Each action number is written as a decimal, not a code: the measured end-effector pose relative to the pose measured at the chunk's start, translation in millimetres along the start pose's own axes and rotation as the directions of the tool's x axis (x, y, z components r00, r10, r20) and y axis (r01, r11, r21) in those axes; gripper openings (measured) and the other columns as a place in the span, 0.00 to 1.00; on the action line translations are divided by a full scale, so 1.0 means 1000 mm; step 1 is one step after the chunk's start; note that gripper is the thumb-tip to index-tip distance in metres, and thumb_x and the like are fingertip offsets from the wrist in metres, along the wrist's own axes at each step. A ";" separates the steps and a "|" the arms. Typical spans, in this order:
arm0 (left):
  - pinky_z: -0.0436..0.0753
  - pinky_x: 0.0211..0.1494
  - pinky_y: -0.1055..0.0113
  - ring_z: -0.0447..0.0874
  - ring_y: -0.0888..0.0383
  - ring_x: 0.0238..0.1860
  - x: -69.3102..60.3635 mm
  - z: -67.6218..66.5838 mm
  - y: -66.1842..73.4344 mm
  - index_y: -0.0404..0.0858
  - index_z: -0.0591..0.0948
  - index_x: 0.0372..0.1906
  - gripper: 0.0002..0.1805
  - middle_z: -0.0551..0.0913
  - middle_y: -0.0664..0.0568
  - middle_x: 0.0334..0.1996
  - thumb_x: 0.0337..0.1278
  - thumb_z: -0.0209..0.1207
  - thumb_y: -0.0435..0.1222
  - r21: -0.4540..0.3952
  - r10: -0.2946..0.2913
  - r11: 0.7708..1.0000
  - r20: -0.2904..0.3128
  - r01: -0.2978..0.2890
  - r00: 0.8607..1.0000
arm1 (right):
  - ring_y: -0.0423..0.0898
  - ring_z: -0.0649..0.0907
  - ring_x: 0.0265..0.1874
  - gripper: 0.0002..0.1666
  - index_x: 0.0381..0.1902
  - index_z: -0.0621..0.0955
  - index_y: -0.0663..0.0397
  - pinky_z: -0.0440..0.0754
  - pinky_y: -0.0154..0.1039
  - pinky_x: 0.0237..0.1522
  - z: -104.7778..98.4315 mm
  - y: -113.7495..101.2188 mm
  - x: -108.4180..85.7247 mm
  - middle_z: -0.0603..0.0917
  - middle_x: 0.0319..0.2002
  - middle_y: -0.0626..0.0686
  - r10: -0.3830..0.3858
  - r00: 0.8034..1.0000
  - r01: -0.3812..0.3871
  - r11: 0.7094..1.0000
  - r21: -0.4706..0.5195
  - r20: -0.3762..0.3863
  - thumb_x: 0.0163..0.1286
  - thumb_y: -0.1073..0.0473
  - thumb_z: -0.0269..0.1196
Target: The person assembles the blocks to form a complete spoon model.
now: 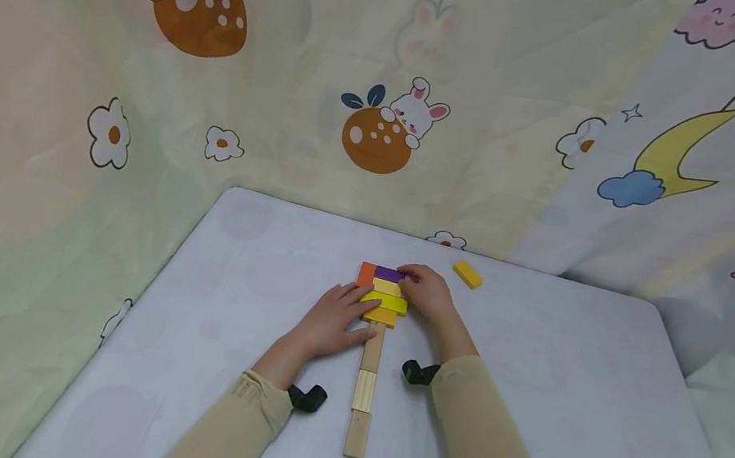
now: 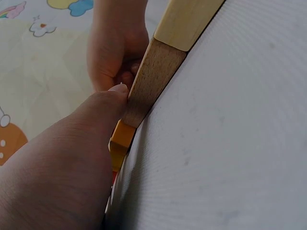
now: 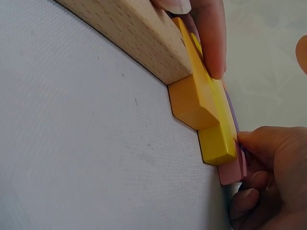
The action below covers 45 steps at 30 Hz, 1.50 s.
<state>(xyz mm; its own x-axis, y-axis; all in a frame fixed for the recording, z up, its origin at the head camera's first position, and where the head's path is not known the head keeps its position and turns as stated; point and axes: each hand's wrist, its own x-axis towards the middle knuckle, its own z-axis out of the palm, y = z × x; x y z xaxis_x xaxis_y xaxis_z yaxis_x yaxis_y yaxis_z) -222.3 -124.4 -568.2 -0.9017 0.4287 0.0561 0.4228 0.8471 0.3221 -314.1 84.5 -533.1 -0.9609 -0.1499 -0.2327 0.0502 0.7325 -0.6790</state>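
Coloured blocks lie together on the white table: a purple block [image 1: 389, 274], an orange-red block [image 1: 367, 273], a pale yellow block [image 1: 387, 287], a bright yellow block [image 1: 391, 303] and an amber block [image 1: 381, 316]. Wooden blocks [image 1: 365, 391] run in a line from them toward me. My left hand [image 1: 336, 319] rests with extended fingers on the left of the coloured blocks, its thumb by the nearest wooden block. At their right end, my right hand [image 1: 428, 292] pinches a pink block [image 3: 231, 172], which it hides in the head view.
A loose yellow block [image 1: 468, 274] lies near the table's back edge, beyond my right hand. The white table [image 1: 566, 392] meets a printed cloth backdrop [image 1: 306, 73] behind. A black wrist camera [image 1: 419, 373] sits close to the wooden line.
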 end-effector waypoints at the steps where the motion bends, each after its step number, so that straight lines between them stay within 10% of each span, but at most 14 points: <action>1: 0.51 0.81 0.48 0.50 0.49 0.79 0.000 0.000 0.000 0.58 0.64 0.75 0.36 0.54 0.59 0.79 0.65 0.47 0.66 -0.004 -0.001 1.000 0.001 0.001 1.000 | 0.56 0.73 0.64 0.20 0.61 0.79 0.41 0.71 0.56 0.69 0.000 0.000 0.000 0.75 0.65 0.53 0.000 1.000 0.000 1.000 0.001 0.003 0.73 0.52 0.59; 17: 0.51 0.81 0.50 0.51 0.49 0.79 -0.001 -0.001 0.002 0.58 0.64 0.75 0.36 0.55 0.58 0.79 0.65 0.47 0.66 0.011 -0.009 1.000 0.020 0.009 1.000 | 0.56 0.68 0.70 0.25 0.68 0.73 0.35 0.68 0.59 0.70 -0.007 0.006 -0.009 0.69 0.72 0.52 -0.011 1.000 0.011 1.000 0.020 -0.003 0.74 0.48 0.57; 28: 0.52 0.81 0.50 0.51 0.48 0.79 -0.002 -0.001 0.000 0.57 0.65 0.74 0.36 0.55 0.58 0.79 0.66 0.47 0.65 -0.004 -0.003 1.000 0.008 0.003 1.000 | 0.58 0.77 0.48 0.25 0.67 0.74 0.53 0.78 0.52 0.53 -0.057 0.050 -0.024 0.71 0.68 0.59 -0.139 0.961 0.138 0.990 -0.019 -0.240 0.75 0.54 0.56; 45: 0.51 0.81 0.51 0.50 0.50 0.79 0.000 0.001 0.000 0.58 0.64 0.75 0.36 0.54 0.59 0.79 0.65 0.47 0.65 -0.007 0.002 1.000 0.005 -0.002 1.000 | 0.62 0.71 0.64 0.33 0.74 0.65 0.52 0.72 0.59 0.67 -0.084 0.097 -0.020 0.66 0.72 0.62 0.068 0.970 -0.054 0.997 0.063 -0.235 0.76 0.49 0.55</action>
<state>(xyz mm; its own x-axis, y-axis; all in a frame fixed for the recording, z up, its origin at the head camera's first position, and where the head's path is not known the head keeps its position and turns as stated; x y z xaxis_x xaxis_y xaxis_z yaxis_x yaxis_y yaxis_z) -222.2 -124.7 -568.9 -0.9003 0.4320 0.0526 0.4242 0.8440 0.3283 -313.1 214.5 -535.8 -0.9923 0.0601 -0.1079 0.1192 0.6961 -0.7080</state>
